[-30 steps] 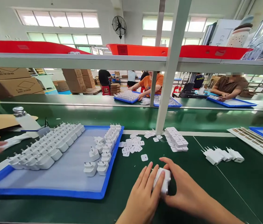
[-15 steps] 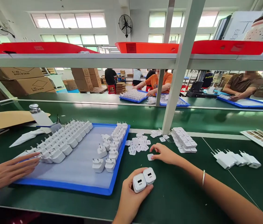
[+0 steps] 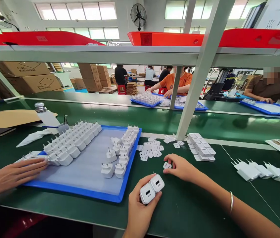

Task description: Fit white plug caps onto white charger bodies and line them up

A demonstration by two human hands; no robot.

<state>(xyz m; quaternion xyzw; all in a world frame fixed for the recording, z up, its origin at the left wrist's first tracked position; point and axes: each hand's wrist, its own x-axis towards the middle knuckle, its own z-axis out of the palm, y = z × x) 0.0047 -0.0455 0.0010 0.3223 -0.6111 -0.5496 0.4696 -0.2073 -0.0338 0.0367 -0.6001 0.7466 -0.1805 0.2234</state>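
Observation:
Low in the middle, my left hand [image 3: 138, 208] grips two white USB chargers [image 3: 148, 193] side by side, their port faces turned up towards me. My right hand [image 3: 181, 167] pinches a small, flat, white rounded plate [image 3: 166, 166] between thumb and fingertips, just above the green bench. Small slot marks show on that plate. Behind it lies a loose pile of similar white plates [image 3: 151, 150]. A stack of white blocks [image 3: 201, 148] sits beyond my right hand. Several white chargers with pins [image 3: 249, 170] lie to the right of my right forearm.
A blue-rimmed tray [image 3: 80, 193] holds rows of white plug chargers [image 3: 72, 142]. Another person's hand [image 3: 28, 170] rests at its left edge. A slanted metal post [image 3: 194, 86] rises behind the plates, under a shelf with red bins [image 3: 167, 39]. Co-workers sit across the bench.
My right hand has turned the small plate so that its slots show, lifting it slightly. The other person's hand has moved slightly along the tray's left edge. The view has tilted down and shifted.

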